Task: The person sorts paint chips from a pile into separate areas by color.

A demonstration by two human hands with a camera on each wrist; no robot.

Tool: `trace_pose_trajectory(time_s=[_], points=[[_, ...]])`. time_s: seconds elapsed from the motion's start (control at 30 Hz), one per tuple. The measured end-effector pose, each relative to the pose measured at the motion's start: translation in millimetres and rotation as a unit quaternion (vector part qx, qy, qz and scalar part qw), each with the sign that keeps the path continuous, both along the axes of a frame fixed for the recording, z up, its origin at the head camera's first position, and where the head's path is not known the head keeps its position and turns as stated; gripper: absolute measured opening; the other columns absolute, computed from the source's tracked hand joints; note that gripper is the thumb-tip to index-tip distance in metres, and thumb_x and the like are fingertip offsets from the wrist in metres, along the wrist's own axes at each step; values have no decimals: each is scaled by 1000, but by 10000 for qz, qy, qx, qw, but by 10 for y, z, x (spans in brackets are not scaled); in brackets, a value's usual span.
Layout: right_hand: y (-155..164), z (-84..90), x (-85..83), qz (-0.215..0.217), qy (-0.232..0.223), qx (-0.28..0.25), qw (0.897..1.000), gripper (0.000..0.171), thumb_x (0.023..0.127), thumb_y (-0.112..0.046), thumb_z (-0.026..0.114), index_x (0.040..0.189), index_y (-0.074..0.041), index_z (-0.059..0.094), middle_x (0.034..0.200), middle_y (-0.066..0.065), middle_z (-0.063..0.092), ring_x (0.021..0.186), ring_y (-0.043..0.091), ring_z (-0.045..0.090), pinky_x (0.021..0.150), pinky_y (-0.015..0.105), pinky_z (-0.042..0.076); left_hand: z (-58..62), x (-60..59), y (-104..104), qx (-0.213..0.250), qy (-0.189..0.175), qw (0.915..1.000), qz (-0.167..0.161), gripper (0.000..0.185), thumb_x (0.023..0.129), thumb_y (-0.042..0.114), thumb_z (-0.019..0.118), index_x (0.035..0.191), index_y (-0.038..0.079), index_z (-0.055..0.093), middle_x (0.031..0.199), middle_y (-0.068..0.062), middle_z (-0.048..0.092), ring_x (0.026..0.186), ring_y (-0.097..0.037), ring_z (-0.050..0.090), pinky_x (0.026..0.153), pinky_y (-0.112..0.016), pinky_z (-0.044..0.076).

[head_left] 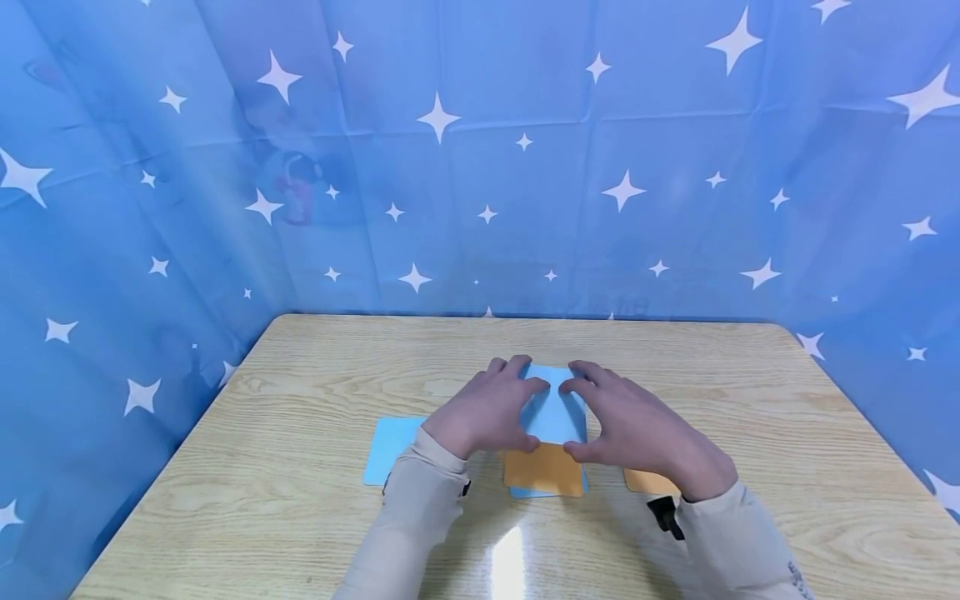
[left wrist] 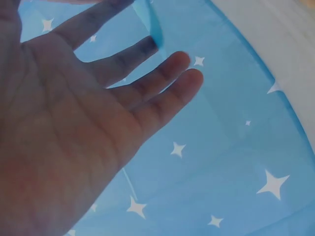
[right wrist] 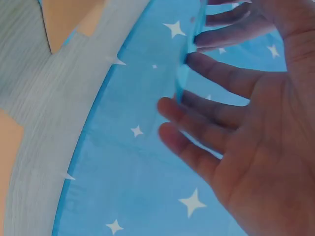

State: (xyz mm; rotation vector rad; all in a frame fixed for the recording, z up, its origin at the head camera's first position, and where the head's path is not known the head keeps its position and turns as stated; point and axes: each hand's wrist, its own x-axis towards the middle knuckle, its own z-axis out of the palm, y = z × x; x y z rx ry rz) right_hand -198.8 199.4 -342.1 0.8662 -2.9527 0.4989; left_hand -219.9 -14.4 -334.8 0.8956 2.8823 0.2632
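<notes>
A light blue card (head_left: pixel 553 417) is held up between both hands above the middle of the table. The left hand (head_left: pixel 487 408) grips its left side, thumb low and fingertips toward the top. The right hand (head_left: pixel 637 421) grips its right side in much the same way. From the right wrist, the card (right wrist: pixel 183 73) appears nearly edge-on, with fingertips along it. The left wrist view shows part of the card (left wrist: pixel 151 24) at the fingertips, two fingers standing free. Just below the hands lies an orange card (head_left: pixel 543 471) over another blue card (head_left: pixel 531 493).
On the wooden table (head_left: pixel 300 467), a blue card (head_left: pixel 392 450) lies beside the left forearm, partly covered by it. Another orange card (head_left: pixel 648 482) shows partly under the right wrist. A blue star-patterned curtain (head_left: pixel 480 167) hangs behind the table and along its sides.
</notes>
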Motion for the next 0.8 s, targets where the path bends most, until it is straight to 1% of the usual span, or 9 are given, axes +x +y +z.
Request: trace_pose_trajectory(time_s=[0.1,0.23,0.47,0.6,0.8], points=[[5,11,-3,37,210,-34,9998,61,81,-37,85,130,-6,64,150,24,48,122,44,59,94,56,52,47,18,-32,158,50,9999,17,65,84,39,83,143,22,60,160,-10,37,134,-31,44,105,-45,48],[1,2,-12,61,324,-65,9994,62,81,-37,85,131,-6,63,151,23,48,123,42,59,94,54,53,81,33,-62,233,55,9997,17,66,84,39,83,143,22,60,162,-10,36,135,-30,43,107,-46,47],[-38,6,-12,124,317,-175,9993,63,82,-35,85,133,-5,63,152,22,47,127,41,57,95,54,53,126,46,-124,344,24,9994,52,61,83,37,84,138,21,64,160,-10,38,133,-32,45,107,-48,46],[-81,25,1,164,384,-178,9990,64,82,-35,85,134,-5,63,153,22,46,126,41,58,95,53,53,127,59,-182,520,-47,9986,68,58,83,34,85,136,20,65,160,-11,38,135,-34,44,107,-49,45],[-191,63,1,296,420,-220,9984,64,83,-38,84,134,-6,63,154,23,46,132,42,54,100,54,51,146,94,-323,855,-157,9961,148,56,82,29,86,134,18,66,159,-13,39,133,-37,44,104,-51,46]])
